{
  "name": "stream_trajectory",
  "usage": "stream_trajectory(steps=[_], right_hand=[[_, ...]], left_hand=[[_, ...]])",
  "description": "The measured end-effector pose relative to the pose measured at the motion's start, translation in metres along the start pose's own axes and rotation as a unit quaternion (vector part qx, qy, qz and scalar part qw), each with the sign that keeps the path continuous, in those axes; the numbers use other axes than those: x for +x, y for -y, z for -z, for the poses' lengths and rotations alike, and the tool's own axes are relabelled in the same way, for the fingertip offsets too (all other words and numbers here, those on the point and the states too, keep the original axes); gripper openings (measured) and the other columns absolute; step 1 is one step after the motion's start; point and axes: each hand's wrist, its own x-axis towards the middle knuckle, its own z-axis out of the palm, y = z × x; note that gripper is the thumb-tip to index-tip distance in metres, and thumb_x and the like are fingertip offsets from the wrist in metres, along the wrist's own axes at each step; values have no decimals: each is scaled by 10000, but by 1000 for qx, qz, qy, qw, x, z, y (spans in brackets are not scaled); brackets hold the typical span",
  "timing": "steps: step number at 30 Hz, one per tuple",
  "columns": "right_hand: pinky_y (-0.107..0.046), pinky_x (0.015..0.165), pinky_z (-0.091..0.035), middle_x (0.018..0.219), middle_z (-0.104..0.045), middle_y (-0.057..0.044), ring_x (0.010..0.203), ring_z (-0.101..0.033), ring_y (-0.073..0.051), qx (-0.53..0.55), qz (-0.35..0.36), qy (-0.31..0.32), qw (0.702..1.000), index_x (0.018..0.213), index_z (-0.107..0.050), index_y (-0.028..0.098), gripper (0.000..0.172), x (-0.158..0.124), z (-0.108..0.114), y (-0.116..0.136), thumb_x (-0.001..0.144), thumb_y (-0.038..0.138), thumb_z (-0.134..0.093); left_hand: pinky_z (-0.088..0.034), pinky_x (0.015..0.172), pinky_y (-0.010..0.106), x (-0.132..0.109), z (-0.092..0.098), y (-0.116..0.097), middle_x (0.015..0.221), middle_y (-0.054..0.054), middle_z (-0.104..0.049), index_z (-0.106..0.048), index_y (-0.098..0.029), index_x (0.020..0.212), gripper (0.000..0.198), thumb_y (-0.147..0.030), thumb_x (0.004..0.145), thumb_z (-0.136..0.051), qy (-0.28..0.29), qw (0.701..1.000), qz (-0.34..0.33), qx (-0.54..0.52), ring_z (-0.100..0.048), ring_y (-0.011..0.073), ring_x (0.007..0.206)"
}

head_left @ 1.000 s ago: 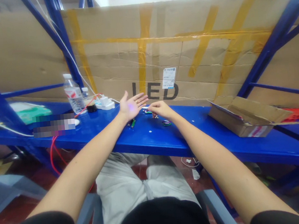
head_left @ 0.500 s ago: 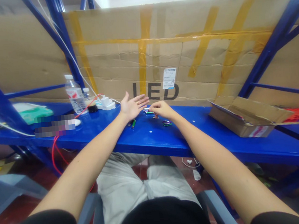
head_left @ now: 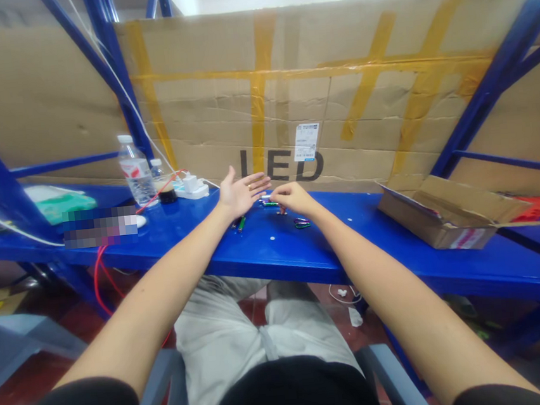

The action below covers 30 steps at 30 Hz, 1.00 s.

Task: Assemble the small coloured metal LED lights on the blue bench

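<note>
My left hand (head_left: pixel 240 194) is raised over the blue table (head_left: pixel 265 254), palm turned up and fingers stretched out, with a ring on one finger and nothing on the palm. Close to its fingertips, my right hand (head_left: pixel 293 199) bends down with thumb and fingers pinched together; what they hold, if anything, is too small to make out. Small shiny green and dark pieces (head_left: pixel 241 223) lie below the left hand. Another green slim piece (head_left: pixel 270 204) shows between the two hands. Shiny purple and green pieces (head_left: pixel 301 223) rest under the right wrist. Their kind cannot be told.
An open cardboard box (head_left: pixel 443 211) stands on the right. Leftward are a water bottle (head_left: pixel 137 174), a small bottle of dark liquid (head_left: pixel 165 184), a white power strip (head_left: pixel 195 187) and a red cable (head_left: pixel 99 270). A large cardboard sheet (head_left: pixel 205 119) walls off the back.
</note>
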Motion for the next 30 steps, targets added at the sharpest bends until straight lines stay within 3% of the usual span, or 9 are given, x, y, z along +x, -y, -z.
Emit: stream_trajectory(steps=[11, 30], right_hand=[[-256, 505, -442, 480, -592, 0, 463, -549, -131, 14, -6, -2, 1000, 660, -690, 138, 174, 0, 0, 3, 765, 276, -680], [-244, 487, -437, 473, -585, 9, 448, -549, -124, 16, -5, -2, 1000, 637, -663, 149, 160, 1, 0, 2, 746, 266, -658]], left_hand=[[-425, 1112, 533, 0, 0, 0, 1292, 213, -687, -646, -101, 1326, 856, -760, 889, -320, -7, 1000, 4, 11, -560, 385, 1326], [-417, 1132, 500, -1, -2, 0, 1274, 229, -692, -633, -58, 1333, 934, -789, 891, -256, 4, 1000, 5, 3, -568, 364, 1322]])
